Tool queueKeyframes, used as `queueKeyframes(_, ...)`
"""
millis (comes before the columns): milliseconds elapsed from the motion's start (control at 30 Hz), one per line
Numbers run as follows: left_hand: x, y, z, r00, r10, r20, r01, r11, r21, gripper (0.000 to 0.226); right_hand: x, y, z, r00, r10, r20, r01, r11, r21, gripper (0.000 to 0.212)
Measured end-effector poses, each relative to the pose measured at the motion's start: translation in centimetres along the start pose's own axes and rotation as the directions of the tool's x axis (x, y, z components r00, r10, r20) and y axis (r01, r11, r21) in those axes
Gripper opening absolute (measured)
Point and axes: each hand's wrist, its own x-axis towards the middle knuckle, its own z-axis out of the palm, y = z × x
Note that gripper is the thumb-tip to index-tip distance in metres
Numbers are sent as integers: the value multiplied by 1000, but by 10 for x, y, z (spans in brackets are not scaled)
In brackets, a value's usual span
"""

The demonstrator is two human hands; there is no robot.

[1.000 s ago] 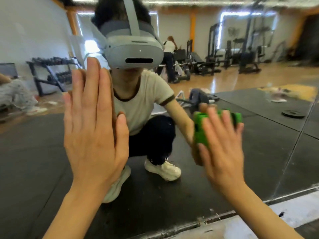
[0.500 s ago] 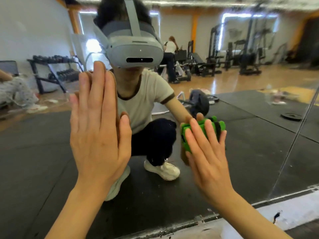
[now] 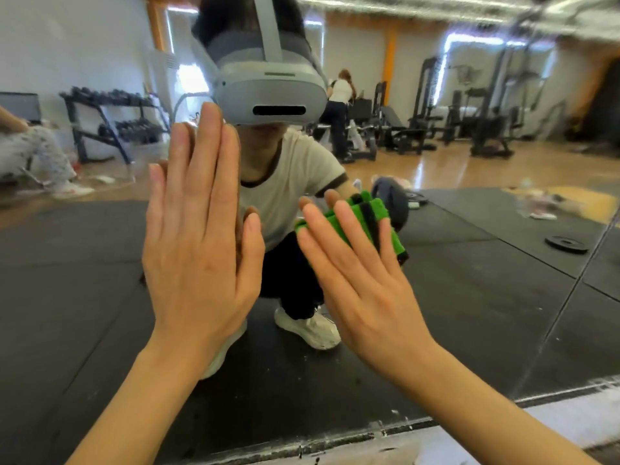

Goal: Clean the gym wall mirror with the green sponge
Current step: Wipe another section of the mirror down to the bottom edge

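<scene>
The wall mirror (image 3: 486, 297) fills the view and reflects a crouching person in a headset. My left hand (image 3: 198, 243) lies flat against the glass, fingers straight and together, pointing up. My right hand (image 3: 362, 283) presses the green sponge (image 3: 365, 219) onto the mirror with straight, spread fingers. The sponge is green with dark stripes and shows between and above my fingers, to the right of my left hand.
The mirror's bottom edge (image 3: 335, 437) meets a pale, scuffed floor strip at the lower right. A vertical seam (image 3: 567, 303) between mirror panels runs down the right side. Reflected in the glass are black floor mats, a dumbbell rack, gym machines and other people.
My right hand has slid the sponge leftward across the glass, closer to my left hand. My left hand has stayed flat on the mirror.
</scene>
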Motion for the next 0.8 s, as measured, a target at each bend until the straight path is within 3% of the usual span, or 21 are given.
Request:
queueKeyframes(100, 0, 0, 1, 1000, -2, -12, 2, 1000, 2, 62, -18, 34, -13, 995, -93, 42, 96, 991, -92, 71)
queueKeyframes(200, -1, -1, 1, 1000, -5, -5, 5, 1000, -1, 61, -48, 60, -27, 996, 44, 82, -35, 994, -104, 80)
queueKeyframes(300, 0, 0, 0, 1000, -5, 1, 5, 1000, -4, 62, -25, 23, -12, 991, 133, 8, -133, 991, -17, 70)
queueKeyframes(400, 0, 0, -1, 1000, 0, 6, 0, 1000, -7, 61, 10, -15, 9, 997, -58, -47, 56, 998, -40, 53)
queueKeyframes(500, 0, 0, -1, 1000, -4, 15, 4, 1000, 4, 64, 3, 25, 2, 984, -167, -57, 155, 972, -180, 61)
queueKeyframes(533, 0, 0, 0, 1000, -10, 23, 10, 1000, 6, 65, -11, 48, -3, 991, -106, -76, 90, 977, -194, 63)
queueKeyframes(600, 0, 1, 0, 999, -23, 40, 23, 1000, 8, 66, -42, 90, -18, 974, 186, -131, -202, 972, -119, 58)
queueKeyframes(667, 1, 4, -1, 998, -33, 47, 32, 999, 18, 66, -51, 96, -24, 844, 501, -189, -504, 863, 37, 53)
queueKeyframes(700, 1, 7, -2, 998, -25, 51, 25, 1000, 15, 66, -43, 83, -19, 775, 590, -228, -587, 805, 90, 54)
queueKeyframes(733, 2, 11, -1, 999, -6, 52, 6, 1000, 3, 65, -31, 63, -10, 756, 601, -258, -596, 796, 108, 56)
queueKeyframes(800, 7, 24, 3, 996, 58, 69, -54, 997, -54, 63, -8, 17, 11, 883, 391, -258, -393, 918, 48, 59)
